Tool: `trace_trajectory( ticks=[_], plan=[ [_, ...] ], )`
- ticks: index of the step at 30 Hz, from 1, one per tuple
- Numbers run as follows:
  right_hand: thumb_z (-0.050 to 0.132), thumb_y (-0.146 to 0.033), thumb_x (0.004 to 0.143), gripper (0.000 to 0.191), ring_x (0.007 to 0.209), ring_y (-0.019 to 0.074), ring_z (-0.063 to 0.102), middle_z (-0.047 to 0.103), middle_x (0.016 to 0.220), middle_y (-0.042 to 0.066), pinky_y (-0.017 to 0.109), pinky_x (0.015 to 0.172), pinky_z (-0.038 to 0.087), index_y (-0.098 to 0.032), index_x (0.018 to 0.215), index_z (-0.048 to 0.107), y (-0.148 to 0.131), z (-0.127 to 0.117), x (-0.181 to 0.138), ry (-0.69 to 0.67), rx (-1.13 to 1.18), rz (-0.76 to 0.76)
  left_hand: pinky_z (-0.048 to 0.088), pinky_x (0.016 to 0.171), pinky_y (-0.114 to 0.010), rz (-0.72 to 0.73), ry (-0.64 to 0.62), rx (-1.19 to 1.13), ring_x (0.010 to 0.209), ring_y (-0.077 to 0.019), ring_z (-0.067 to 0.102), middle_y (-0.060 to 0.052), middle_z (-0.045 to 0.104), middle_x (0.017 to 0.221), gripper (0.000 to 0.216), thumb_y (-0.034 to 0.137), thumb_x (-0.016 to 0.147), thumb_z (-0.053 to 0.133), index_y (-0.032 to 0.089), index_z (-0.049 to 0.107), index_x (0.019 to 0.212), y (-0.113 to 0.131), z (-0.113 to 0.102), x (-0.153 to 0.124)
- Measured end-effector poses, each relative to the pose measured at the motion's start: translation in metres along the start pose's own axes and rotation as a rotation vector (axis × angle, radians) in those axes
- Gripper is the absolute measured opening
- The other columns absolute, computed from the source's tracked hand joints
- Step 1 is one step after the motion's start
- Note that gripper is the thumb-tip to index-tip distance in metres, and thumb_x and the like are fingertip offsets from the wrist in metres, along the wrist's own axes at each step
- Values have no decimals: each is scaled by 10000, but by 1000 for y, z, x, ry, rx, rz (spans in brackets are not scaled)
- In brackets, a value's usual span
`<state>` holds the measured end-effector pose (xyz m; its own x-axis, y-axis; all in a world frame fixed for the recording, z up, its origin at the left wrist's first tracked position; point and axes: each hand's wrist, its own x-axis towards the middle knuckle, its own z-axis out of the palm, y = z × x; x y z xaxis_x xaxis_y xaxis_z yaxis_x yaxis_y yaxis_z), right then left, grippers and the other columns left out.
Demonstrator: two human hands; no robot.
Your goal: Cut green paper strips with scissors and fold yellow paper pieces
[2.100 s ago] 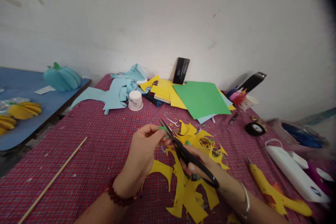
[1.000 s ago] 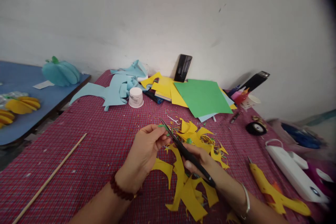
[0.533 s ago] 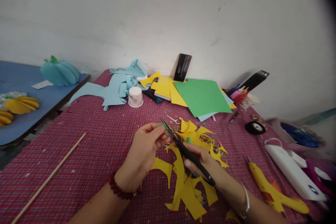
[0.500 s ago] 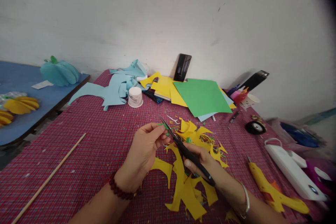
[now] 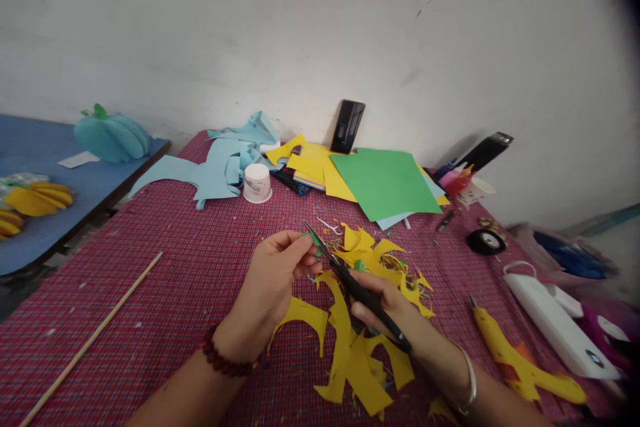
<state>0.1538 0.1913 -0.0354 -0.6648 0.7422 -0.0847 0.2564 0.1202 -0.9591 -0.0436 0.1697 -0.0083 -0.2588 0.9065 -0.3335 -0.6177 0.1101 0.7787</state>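
Between thumb and fingers, my left hand [image 5: 280, 267] pinches a small piece of green paper [image 5: 316, 242], partly hidden by the fingertips. My right hand [image 5: 387, 303] is wrapped round the black handles of a pair of scissors [image 5: 363, 293]. The scissors point up and to the left, their blades at the green paper and close to my left fingertips. Under and beyond both hands lie yellow paper scraps [image 5: 345, 340], with a few thin green bits among them.
Green paper sheets [image 5: 387, 183], a phone [image 5: 349, 127], a white cup [image 5: 257, 183] and blue paper offcuts [image 5: 215, 170] line the back. A yellow glue gun [image 5: 517, 360] and white power strip [image 5: 560, 323] lie right; a wooden stick [image 5: 100, 330] lies left. A blue paper pumpkin [image 5: 113, 137] stands on another table.
Both hands stay almost in place, still gripping the green paper and the scissors. My left hand has shifted very slightly left, and the camera view has moved a little.
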Motion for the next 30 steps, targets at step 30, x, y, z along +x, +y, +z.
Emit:
trace_trajectory(
  ticks=[30],
  plan=[
    [663,-425,818,485,799,169,587,659,958,63,280,721,510,-177,1234,641,-6,-4,-3,-61,48,13,503,472,-221,24,-82,221,470,-81,500,20,550,514,194,243,617,729,144,578,549,11,-6,6]
  ],
)
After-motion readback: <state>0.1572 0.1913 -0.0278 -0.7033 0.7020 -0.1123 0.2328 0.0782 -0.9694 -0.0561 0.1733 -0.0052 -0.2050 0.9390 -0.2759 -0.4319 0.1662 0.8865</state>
